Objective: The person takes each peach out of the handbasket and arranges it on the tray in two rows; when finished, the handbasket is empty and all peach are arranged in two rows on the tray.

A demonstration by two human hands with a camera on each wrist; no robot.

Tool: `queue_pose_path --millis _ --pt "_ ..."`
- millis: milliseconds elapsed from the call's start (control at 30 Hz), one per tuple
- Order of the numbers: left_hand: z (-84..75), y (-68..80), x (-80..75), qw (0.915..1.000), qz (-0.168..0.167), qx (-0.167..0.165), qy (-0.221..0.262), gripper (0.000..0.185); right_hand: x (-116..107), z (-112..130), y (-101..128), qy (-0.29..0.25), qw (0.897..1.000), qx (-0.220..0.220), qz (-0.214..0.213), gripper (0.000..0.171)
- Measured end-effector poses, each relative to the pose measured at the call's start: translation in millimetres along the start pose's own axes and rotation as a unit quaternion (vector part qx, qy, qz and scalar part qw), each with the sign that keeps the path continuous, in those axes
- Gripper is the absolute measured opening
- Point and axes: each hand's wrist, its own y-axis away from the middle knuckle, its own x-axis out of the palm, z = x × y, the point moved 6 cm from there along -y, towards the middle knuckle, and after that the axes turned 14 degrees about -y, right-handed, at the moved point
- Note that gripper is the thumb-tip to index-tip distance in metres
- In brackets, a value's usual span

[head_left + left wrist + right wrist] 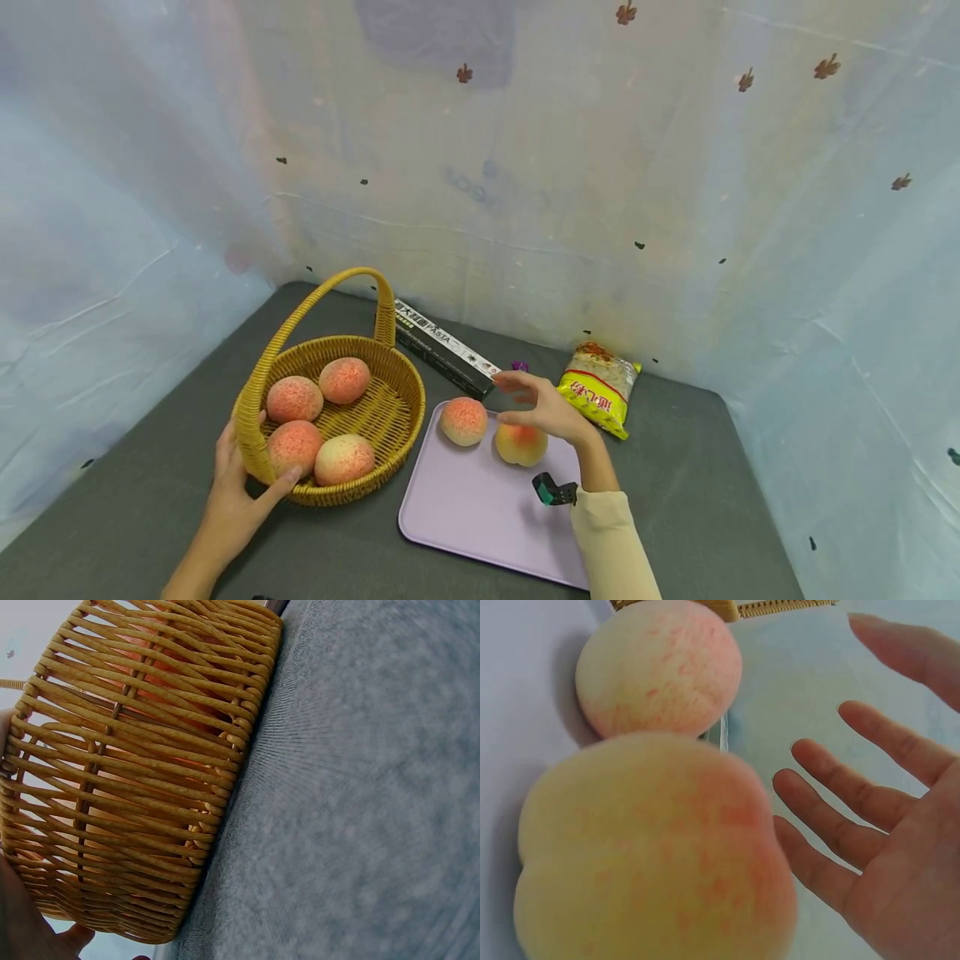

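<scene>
A wicker basket (390,400) (135,772) with a tall handle stands on the dark table and holds several pink-orange peaches (294,398). My left hand (240,483) (22,922) grips its near wall, thumb along the front, fingers round the left side. On a lilac tray (465,508) (517,675) lie two peaches: one at the back left (463,420) (660,667), one beside it (521,443) (652,855). My right hand (543,408) (870,825) hovers just over the nearer one with fingers spread, touching nothing.
A long black pasta box (446,350) lies behind the tray, against the sheet-covered wall. A yellow food bag (600,387) sits right of the hand and a small purple object (519,366) lies between them. Bare grey table (360,810) stretches along the front.
</scene>
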Motion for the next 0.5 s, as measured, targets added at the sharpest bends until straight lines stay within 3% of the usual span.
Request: queue_pose_path --millis 500 --pt "-1.2 0.2 -1.2 1.0 0.002 -0.003 0.003 0.091 20.7 15.9 -27.5 -0.015 0.999 -0.035 0.019 0.058"
